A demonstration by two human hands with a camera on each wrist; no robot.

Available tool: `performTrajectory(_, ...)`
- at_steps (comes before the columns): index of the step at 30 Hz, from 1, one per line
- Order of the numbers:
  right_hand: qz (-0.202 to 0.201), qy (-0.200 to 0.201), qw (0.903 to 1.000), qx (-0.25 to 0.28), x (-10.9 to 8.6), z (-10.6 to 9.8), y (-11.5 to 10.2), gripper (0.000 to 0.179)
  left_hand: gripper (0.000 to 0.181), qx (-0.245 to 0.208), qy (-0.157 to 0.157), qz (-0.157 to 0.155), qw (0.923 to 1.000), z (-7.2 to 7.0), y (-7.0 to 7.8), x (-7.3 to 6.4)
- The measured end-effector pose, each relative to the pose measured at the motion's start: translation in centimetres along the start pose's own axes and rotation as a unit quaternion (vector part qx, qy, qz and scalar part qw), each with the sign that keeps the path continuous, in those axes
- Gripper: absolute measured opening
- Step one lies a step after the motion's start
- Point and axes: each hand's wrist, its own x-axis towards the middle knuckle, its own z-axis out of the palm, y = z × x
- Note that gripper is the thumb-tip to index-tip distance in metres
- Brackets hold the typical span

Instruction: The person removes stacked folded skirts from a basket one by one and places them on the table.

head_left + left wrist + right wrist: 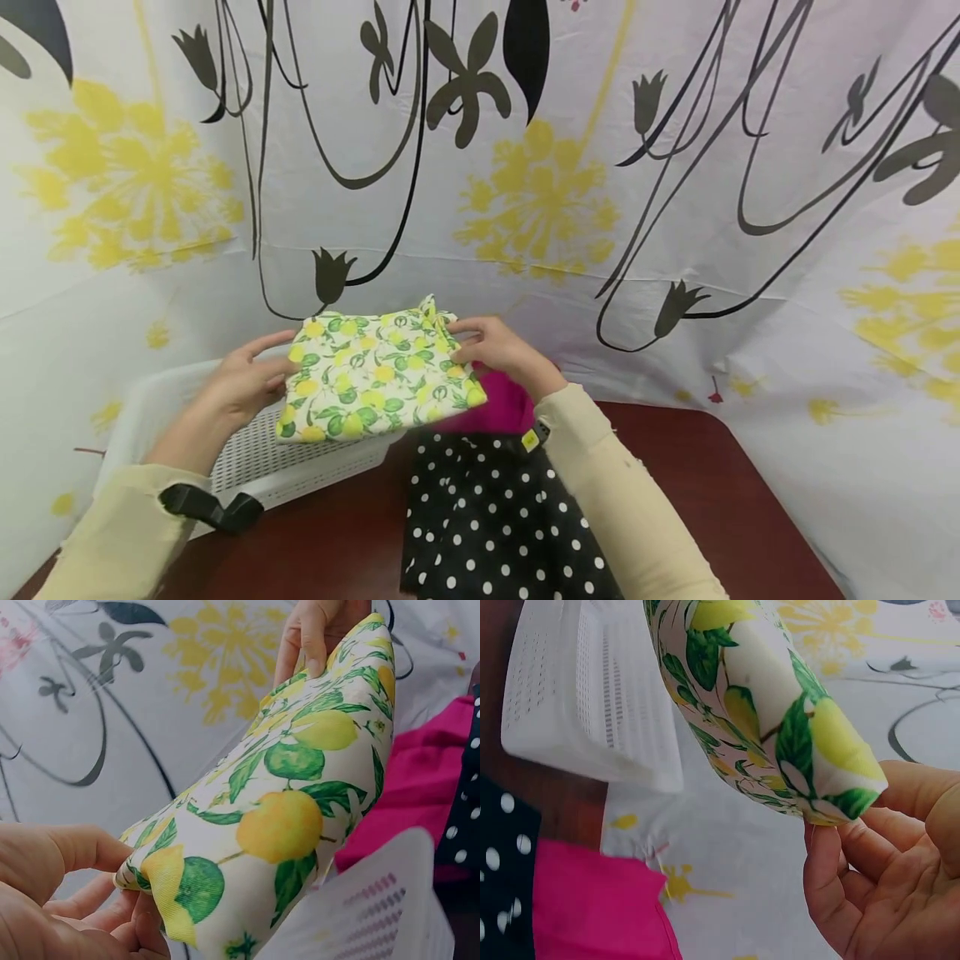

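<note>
A folded cloth [378, 375] printed with lemons and green leaves hangs in the air between my two hands. My left hand [243, 379] pinches its left edge between thumb and fingers. At the opposite edge my right hand [498, 350] pinches it the same way, as the right wrist view also shows, with the cloth [757, 712] sagging slightly there. Beneath the left part of the cloth stands a white perforated basket [300, 487]; the cloth hides much of its inside.
A black garment with white polka dots [495, 517] and a bright pink part [506, 404] lies on the dark red-brown table [697, 483], right of the basket. Behind the table hangs a white curtain [465, 217] with yellow and grey flower prints.
</note>
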Motion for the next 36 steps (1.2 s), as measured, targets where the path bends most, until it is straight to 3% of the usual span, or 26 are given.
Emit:
performTrajectory(13,0.015,0.036,0.9992,-0.008,-3.6,-3.5,1.4,0.051,0.074,0.013,-0.032,0.032,0.9989,4.7,0.2,1.0)
performTrajectory(22,0.025,0.065,0.9975,-0.016,-5.7,-5.5,2.6,0.051,0.071,0.016,-0.044,0.020,0.9987,7.7,0.0,1.9)
performTrajectory(36,0.055,0.113,0.9912,-0.041,-9.5,-9.5,5.6,0.053,0.068,0.005,-0.067,-0.003,0.9977,14.0,-1.0,3.4)
